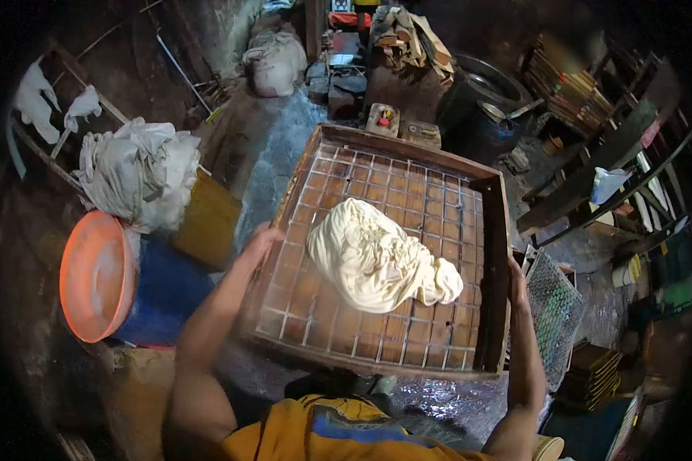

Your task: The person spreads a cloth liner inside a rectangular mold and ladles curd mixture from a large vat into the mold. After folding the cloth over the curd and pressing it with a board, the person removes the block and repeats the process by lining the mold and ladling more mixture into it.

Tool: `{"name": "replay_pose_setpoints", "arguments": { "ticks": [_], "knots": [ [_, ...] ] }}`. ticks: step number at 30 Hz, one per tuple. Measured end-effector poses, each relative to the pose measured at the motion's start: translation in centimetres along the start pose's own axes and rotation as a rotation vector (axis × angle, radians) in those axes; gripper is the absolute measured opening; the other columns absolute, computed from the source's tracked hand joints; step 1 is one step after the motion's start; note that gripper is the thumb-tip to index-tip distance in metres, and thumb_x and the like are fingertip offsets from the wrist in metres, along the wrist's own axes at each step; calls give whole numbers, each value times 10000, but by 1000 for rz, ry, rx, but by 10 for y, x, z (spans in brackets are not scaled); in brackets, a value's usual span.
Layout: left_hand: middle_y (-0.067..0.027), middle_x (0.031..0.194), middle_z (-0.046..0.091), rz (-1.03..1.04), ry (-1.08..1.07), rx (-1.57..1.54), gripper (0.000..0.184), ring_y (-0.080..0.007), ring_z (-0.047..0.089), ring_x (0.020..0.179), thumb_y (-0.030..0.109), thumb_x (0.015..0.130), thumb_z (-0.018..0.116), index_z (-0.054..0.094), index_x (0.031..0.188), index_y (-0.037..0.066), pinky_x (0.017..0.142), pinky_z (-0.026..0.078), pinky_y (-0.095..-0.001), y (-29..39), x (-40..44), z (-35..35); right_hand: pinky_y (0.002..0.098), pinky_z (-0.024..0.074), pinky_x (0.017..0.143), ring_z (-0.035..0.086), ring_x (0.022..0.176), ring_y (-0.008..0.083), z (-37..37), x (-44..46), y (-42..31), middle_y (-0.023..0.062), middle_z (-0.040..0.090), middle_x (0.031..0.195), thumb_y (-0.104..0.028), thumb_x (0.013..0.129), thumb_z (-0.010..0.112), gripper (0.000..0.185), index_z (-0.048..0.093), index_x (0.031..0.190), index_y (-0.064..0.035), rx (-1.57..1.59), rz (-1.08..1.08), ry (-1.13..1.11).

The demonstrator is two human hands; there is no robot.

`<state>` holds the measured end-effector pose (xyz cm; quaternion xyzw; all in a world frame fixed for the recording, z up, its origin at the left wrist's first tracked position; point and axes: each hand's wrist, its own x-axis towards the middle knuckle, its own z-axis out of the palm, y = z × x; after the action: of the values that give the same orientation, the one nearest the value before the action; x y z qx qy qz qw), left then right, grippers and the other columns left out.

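Note:
A wooden tray (407,151) with raised sides and a grid of pale lines on its bottom is held in front of my body, slightly tilted. On it lies a bunched cream cloth bundle (369,257) with a twisted end toward the right. My left hand (263,240) grips the tray's left side, its fingers partly hidden by the rim. At the right side my right hand (517,283) is wrapped round the outer edge, its fingers mostly out of sight behind the wood.
An orange basin (96,276) stands at the left beside a blue container (165,288), below piled white cloths (138,173). Firewood (411,42) and a large dark pot (488,81) are beyond the tray. A wooden rack (592,180) and mesh panel (553,303) stand right.

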<state>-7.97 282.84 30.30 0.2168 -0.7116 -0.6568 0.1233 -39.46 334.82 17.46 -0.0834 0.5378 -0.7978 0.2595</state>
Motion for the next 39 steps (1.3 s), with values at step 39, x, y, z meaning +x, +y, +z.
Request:
{"name": "replay_pose_setpoints", "arguments": {
  "ticks": [39],
  "knots": [
    [-159, 1042, 623, -413, -74, -281, 280, -307, 612, 934, 215, 810, 602, 578, 1028, 40, 709, 522, -460, -33, -212, -96, 469, 440, 760, 541, 976, 238, 112, -306, 75, 91, 570, 1031, -460, 855, 516, 445, 518, 1140, -118, -180, 207, 313]
  ]
}}
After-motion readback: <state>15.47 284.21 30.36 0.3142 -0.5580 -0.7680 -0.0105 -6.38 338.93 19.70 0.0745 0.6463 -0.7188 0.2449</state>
